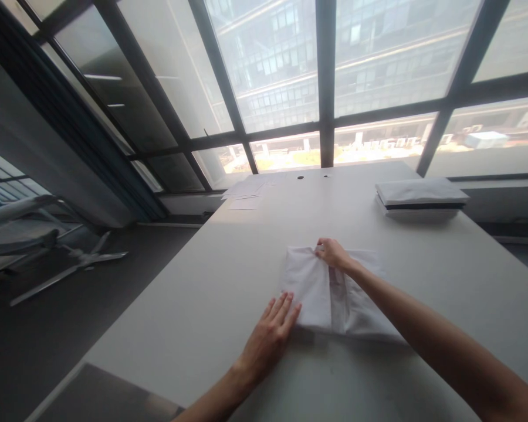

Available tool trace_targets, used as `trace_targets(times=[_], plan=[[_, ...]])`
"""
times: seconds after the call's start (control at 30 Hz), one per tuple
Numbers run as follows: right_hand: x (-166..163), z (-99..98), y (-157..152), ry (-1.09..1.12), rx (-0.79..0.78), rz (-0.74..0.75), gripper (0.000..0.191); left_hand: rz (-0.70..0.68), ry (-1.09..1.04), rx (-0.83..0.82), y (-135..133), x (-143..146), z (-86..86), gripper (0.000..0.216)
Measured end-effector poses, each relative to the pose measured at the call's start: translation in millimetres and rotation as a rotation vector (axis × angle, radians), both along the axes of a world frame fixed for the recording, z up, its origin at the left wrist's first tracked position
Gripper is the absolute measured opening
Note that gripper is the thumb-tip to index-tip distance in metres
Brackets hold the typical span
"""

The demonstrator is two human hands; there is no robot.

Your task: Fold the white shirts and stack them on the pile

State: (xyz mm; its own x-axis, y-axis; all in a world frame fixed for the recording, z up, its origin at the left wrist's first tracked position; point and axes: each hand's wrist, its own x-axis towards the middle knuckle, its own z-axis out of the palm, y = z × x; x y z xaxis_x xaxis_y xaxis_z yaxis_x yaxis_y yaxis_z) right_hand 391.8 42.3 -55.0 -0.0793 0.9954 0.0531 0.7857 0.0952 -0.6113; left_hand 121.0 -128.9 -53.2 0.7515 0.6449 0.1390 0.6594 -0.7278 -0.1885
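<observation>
A folded white garment [310, 287] lies on the white table [211, 293] in front of me. My left hand [270, 337] rests flat with fingers stretched out, its fingertips touching the garment's near left corner. My right hand [332, 253] reaches across the cloth and pinches its far top edge between curled fingers. My right forearm lies over the right part of the garment and hides some of it.
A stack of folded white and dark clothes [420, 198] sits at the far right of the table. Loose paper sheets [246, 192] lie at the far left end by the window. Folded grey furniture [39, 234] stands on the dark floor at left.
</observation>
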Motion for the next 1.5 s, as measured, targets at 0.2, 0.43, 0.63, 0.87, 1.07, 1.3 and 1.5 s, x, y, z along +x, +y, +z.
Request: trace_targets(times=[0.2, 0.43, 0.63, 0.87, 1.07, 1.3, 1.5], plan=[[-2, 4.2, -3, -0.099, -0.005, 0.042, 0.023, -0.095, -0.048, -0.174, 18, 41, 17.9, 0.065], [-7, 16.7, -19, -0.268, 0.007, 0.089, 0.021, -0.128, -0.061, -0.269, 19, 62, 10.1, 0.066], [-5, 24.9, -24, -0.389, 0.055, 0.053, 0.022, -0.072, 0.022, -0.381, 17, 67, -0.5, 0.064], [-9, 33.5, -55, -0.459, 0.180, -0.012, 0.027, -0.141, -0.125, -0.557, 30, 57, 30.1, 0.064], [-41, -1.4, -130, -0.424, 0.296, 0.208, 0.055, 0.068, -0.420, -0.313, 110, 46, 41.0, 0.044], [-42, -34.5, -148, -0.401, 0.190, 0.282, 0.084, 0.142, -0.105, -0.399, 160, 52, -5.9, 0.064], [-42, -34.9, -147, -0.405, 0.182, 0.281, 0.085, 0.122, -0.096, -0.362, 167, 69, -2.2, 0.056]])
